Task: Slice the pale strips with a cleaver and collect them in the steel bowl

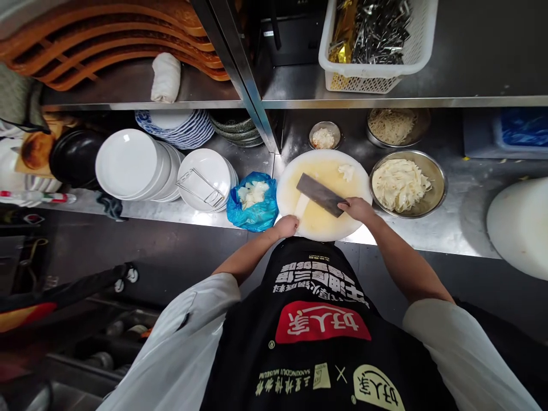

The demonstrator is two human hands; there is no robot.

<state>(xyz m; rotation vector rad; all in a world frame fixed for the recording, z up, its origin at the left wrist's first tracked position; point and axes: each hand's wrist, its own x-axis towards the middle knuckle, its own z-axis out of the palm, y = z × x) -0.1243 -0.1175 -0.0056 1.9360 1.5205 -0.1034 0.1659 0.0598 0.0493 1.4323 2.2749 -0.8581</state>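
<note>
A round white cutting board [325, 229] with a yellowed middle lies on the metal counter in front of me. My right hand [358, 210] grips a cleaver [319, 193] by its handle end, the broad blade slanting to the upper left over the board. Under the blade runs a pale, flat strip of food [301, 206] whose kind I cannot tell. My left hand [287, 226] is closed on its near end at the board's edge. A small heap of pale slices [346, 172] sits near the board's far right. Pale pieces [253, 194] fill a blue plastic bag [235, 212] to the left.
Right of the board stands a steel bowl [439, 197] of pale slices, with a steel bowl of shreds [391, 125] behind. A small bowl [324, 137] is beyond the board. Stacked white plates [128, 162] and wire tongs [201, 188] are left. A shelf edge [385, 103] overhangs the counter.
</note>
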